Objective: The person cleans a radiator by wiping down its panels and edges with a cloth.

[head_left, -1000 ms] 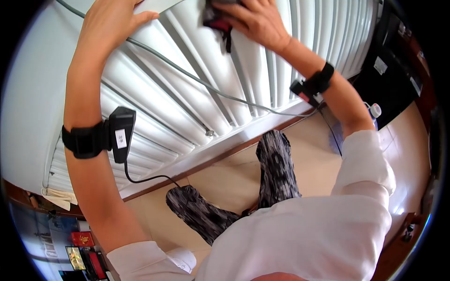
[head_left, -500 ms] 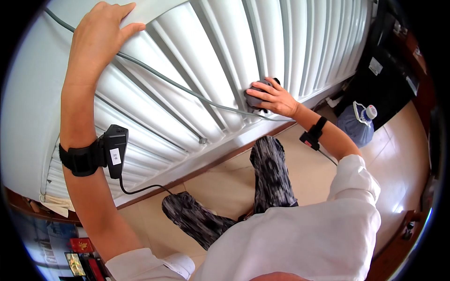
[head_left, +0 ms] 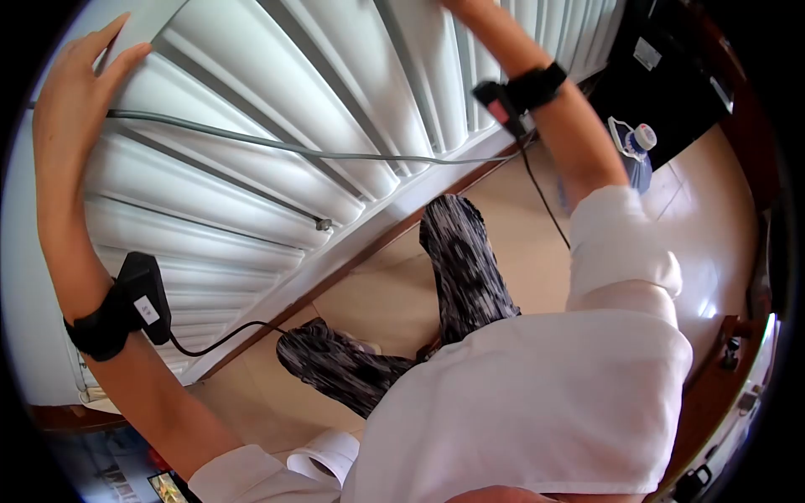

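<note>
My left hand (head_left: 80,80) rests at the top edge of a white ribbed radiator (head_left: 335,92), thumb and fingers spread apart. A grey cable (head_left: 277,144) runs across the ribs and passes by my left wrist. My right forearm (head_left: 574,134) reaches up over the radiator's right part. The right hand itself is cut off by the top of the view, so its fingers and anything in them are hidden. Each forearm wears a black strap with a small black device, the left device (head_left: 144,298) and the right device (head_left: 503,109).
A large water jug (head_left: 635,151) with a white cap and handle stands on the tiled floor (head_left: 537,268) at right, beside a black cabinet (head_left: 662,92). My legs in patterned trousers (head_left: 461,268) are close to the radiator's base. Dark wooden furniture (head_left: 713,377) stands at lower right.
My right hand, pressed on a dark grey soft bundle against the lower ribs before, has moved up out of view. The view has shifted; my left hand appears farther left, still at the radiator's top.
</note>
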A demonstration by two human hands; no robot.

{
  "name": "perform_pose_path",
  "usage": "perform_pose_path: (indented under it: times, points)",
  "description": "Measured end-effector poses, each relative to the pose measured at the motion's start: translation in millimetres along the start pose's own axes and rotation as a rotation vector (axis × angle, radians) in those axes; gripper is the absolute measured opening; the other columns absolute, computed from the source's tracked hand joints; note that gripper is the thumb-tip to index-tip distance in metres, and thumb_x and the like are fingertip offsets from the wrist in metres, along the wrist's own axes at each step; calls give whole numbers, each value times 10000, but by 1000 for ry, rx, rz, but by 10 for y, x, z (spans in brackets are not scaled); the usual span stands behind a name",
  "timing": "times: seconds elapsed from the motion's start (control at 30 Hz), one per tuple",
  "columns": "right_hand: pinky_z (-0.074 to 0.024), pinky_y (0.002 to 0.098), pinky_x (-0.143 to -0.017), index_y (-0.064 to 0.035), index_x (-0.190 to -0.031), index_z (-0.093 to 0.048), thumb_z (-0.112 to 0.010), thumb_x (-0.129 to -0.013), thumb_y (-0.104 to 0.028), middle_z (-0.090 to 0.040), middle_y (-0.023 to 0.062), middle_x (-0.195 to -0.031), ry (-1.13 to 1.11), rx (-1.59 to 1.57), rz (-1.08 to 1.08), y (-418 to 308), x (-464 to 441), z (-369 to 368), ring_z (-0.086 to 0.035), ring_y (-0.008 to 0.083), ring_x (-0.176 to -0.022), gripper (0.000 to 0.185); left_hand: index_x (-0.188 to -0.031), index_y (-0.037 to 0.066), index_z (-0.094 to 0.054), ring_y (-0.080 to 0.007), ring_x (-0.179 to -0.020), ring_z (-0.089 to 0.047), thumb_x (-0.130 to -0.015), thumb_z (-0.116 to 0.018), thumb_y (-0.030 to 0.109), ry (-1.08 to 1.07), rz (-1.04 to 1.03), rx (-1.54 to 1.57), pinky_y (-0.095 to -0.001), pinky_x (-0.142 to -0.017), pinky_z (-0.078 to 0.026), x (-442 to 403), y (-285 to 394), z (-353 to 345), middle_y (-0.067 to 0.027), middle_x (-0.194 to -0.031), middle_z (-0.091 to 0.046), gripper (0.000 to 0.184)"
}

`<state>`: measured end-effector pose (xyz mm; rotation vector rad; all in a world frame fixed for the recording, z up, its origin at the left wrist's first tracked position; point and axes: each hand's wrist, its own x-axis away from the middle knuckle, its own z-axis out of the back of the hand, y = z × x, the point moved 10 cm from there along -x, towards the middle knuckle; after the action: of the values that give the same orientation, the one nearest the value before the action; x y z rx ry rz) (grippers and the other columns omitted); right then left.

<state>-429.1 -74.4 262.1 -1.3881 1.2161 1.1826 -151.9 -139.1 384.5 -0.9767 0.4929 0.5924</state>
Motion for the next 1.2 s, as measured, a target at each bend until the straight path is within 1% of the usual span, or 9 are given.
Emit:
perform_pose_path:
  times: [0.13, 0.17, 0.27, 0.53, 0.63, 0.7, 0.73, 0.83, 1.2]
  points:
    - [-164, 582, -1087, -173, -1360, -469, -535, -923, -408, -274, 240, -1482, -172, -11, -81, -3, 843, -3, -232, 434, -1367, 500, -1213, 135, -630, -245, -1007, -602, -831, -643, 455, 6, -13, 14, -316, -846, -457, 3, -38, -30, -101, -1097, -637, 498]
    - [-270, 512, -1019, -139, -1156, -613, -577, -885, -209, -514, 168, -1263, -23, 52, 16, -52, 1068, 103, -435, 369, -1224, 282, -1206, 127, -633, -238, -990, -601, -828, -655, 429, 17, -42, 24, -312, -834, -461, 12, -23, -24, -94, -1075, -640, 484]
    - [-158, 578, -1053, -154, -1291, -532, -639, -831, -199, -390, 152, -1436, -220, -43, -111, 58, 1550, 181, -331, 353, -1343, 473, -1190, 111, -639, -227, -951, -597, -822, -677, 377, 44, -37, 55, -306, -812, -466, -9, 36, 103, -80, -1029, -642, 456]
    - [-450, 369, -900, -80, -937, -696, -566, -715, 25, -486, 51, -1366, -772, -43, -39, 383, 2696, 679, -486, 260, -1196, 278, -1211, 125, -628, -245, -975, -599, -846, -632, 435, 23, -9, 4, -328, -829, -470, 20, 24, 26, -85, -1048, -646, 478]
    - [-494, 329, -845, -69, -1091, -649, -621, -791, -45, -626, 105, -1164, -1054, -92, -908, 1100, 3305, 918, -605, 275, -1024, 302, -1234, 155, -618, -259, -1016, -599, -867, -593, 478, 39, -48, -75, -340, -848, -471, -3, -46, -68, -94, -1097, -643, 490]
    - [-505, 344, -796, -109, -1186, -597, -660, -807, -141, -667, 127, -1048, -1037, -655, -1667, 1323, 4087, 1032, -650, 278, -909, 386, -1263, 189, -600, -248, -1049, -606, -865, -582, 514, -60, -48, -126, -327, -885, -471, -15, -147, -215, -96, -1165, -631, 515]
    - [-507, 366, -771, -145, -1229, -563, -678, -792, -173, -669, 145, -1034, -1207, -41, -1047, 1453, 3904, 1193, -660, 306, -884, 452, -1277, 197, -588, -239, -1063, -608, -860, -573, 538, -58, -34, -112, -322, -906, -466, -5, -175, -252, -91, -1194, -622, 539]
    - [-510, 387, -764, -131, -1179, -597, -682, -778, -207, -671, 146, -988, -1208, 156, -783, 1019, 3246, 1158, -648, 328, -896, 417, -1313, 208, -556, -214, -1103, -609, -846, -547, 600, -110, 33, -41, -313, -958, -449, 18, -323, -395, -80, -1271, -592, 610]
    - [-360, 353, -1027, -82, -1200, -606, -527, -963, -185, -431, 115, -1383, 106, -230, -654, 824, 1077, 796, -432, 273, -1263, 271, -1177, 47, -619, -255, -975, -568, -808, -701, 213, 81, -18, 154, -333, -833, -468, 17, 179, 196, -102, -1040, -629, 413]
